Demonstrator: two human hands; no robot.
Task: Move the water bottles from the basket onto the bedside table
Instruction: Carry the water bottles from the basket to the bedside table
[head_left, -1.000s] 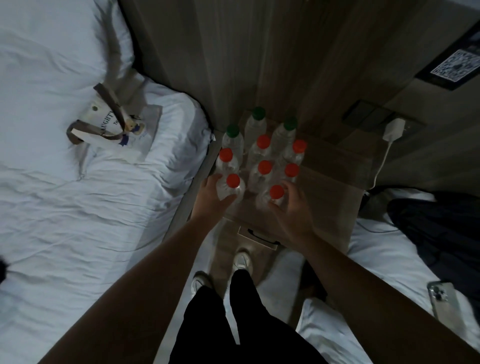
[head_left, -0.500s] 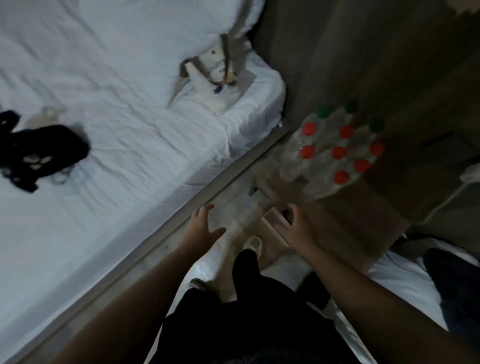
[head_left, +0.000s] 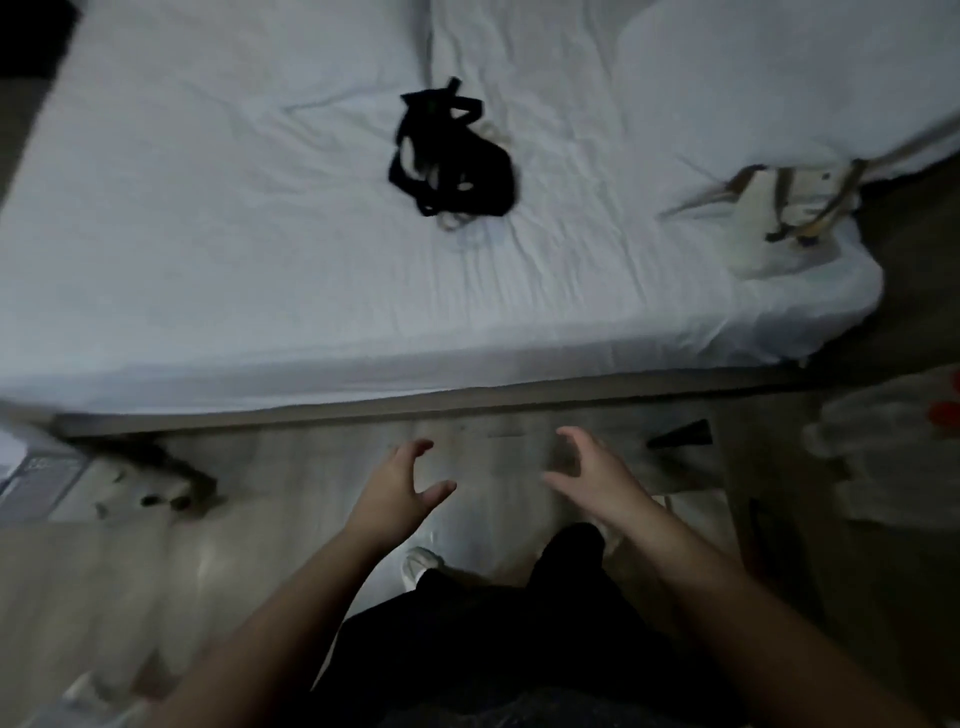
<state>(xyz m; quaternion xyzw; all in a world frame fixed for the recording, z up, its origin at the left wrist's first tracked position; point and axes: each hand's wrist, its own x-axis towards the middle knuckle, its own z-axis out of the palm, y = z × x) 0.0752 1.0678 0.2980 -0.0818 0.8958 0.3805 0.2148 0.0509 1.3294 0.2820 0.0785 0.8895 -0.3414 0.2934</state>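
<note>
turning from bottles (head_left: 930, 415) on bedside table (head_left: 763, 467) toward black basket (head_left: 452, 156) at middle of bed (head_left: 208, 234), carrying nothing in left hand (head_left: 400, 488) or right hand (head_left: 597, 478), fingers loosely spread, likely checking for leftovers.

Bare forearms (head_left: 291, 613), black trousers (head_left: 493, 623) — plain and dark, white shoe (head_left: 422, 564) — rounded toe, blurred

Single wide-angle view from head height, tilted steeply down. Faces long side of bed (head_left: 260, 234) across strip of floor (head_left: 249, 519). Close, lower centre: left hand (head_left: 395, 483), right hand (head_left: 592, 478). Cropped at right edge: bedside table (head_left: 841, 597). Frame blurred.
</note>
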